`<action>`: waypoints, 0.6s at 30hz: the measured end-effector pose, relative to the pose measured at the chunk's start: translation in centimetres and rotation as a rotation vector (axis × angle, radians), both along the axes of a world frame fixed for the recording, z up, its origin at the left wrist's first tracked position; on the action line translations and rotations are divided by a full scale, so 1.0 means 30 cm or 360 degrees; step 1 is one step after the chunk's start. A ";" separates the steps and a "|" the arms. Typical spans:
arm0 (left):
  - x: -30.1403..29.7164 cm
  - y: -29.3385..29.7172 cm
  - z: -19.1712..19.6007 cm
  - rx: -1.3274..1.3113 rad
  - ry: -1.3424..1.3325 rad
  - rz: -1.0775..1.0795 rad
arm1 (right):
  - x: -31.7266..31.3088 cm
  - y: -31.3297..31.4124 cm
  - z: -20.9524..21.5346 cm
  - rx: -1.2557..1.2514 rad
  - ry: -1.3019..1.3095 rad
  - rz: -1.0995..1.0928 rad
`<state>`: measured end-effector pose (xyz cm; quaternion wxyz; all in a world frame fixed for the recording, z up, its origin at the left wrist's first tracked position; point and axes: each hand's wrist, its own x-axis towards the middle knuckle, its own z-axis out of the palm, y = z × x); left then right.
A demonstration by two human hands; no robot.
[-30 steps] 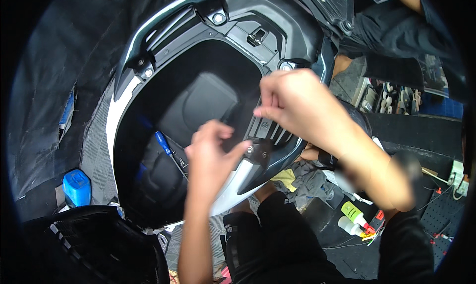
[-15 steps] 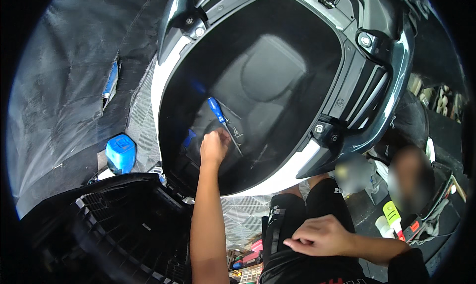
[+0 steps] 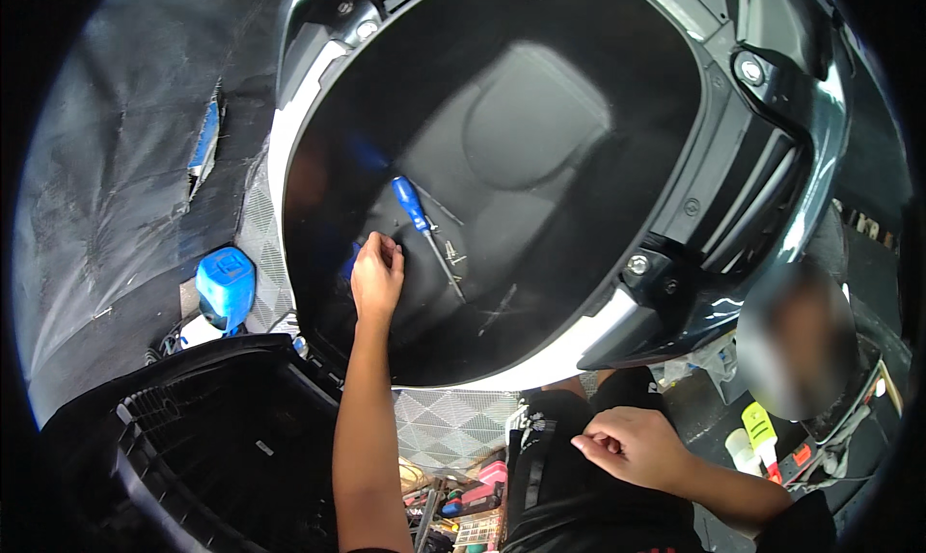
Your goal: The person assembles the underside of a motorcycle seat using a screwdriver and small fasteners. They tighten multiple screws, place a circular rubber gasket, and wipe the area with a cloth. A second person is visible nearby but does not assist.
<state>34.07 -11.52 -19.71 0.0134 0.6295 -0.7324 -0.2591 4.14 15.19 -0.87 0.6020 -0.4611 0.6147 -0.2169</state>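
Hands (image 3: 377, 279) (image 3: 632, 447) apart, white rim (image 3: 571, 346) between

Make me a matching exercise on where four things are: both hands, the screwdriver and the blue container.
Column one
1. Left hand
2. Right hand
3. Screwdriver
4. Blue container

Column two
A. Lying beside small screws
B. Outside the black compartment, to its left in the picture
C. In front of the person's dark clothing
D. Reaching down into the compartment

Right pairs: 1-D, 2-C, 3-A, 4-B
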 end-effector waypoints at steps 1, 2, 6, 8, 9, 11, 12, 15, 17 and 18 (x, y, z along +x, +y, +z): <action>0.056 -0.001 -0.042 -0.0108 0.0045 0.0032 | -0.005 0.004 -0.008 0.0026 0.0010 0.0036; 0.064 -0.016 -0.055 -0.0206 0.0110 0.0046 | -0.007 0.004 -0.013 0.0044 0.0016 0.0050; 0.023 -0.040 -0.133 -0.0240 0.0291 0.0150 | 0.000 -0.002 -0.026 0.0101 0.0027 0.0139; 0.005 -0.047 -0.173 -0.0126 0.0226 0.0173 | 0.013 -0.001 -0.030 0.0077 0.0031 0.0189; 0.012 -0.058 -0.183 -0.0156 0.0176 0.0150 | 0.024 -0.006 -0.033 0.0065 0.0018 0.0198; 0.030 -0.051 -0.213 -0.0210 0.0137 0.0142 | 0.045 -0.008 -0.031 0.0065 -0.0001 0.0219; 0.043 -0.045 -0.223 -0.0249 0.0142 0.0157 | 0.053 -0.013 -0.030 0.0045 0.0000 0.0214; 0.036 -0.027 -0.220 -0.0295 0.0066 0.0028 | 0.061 -0.039 -0.040 0.0008 -0.0014 0.0202; 0.062 0.000 -0.220 -0.0377 -0.0013 -0.0102 | 0.060 -0.057 -0.039 0.0039 -0.0043 0.0254; 0.091 0.016 -0.224 -0.0413 -0.0080 -0.0068 | 0.060 -0.064 -0.036 0.0021 -0.0038 0.0260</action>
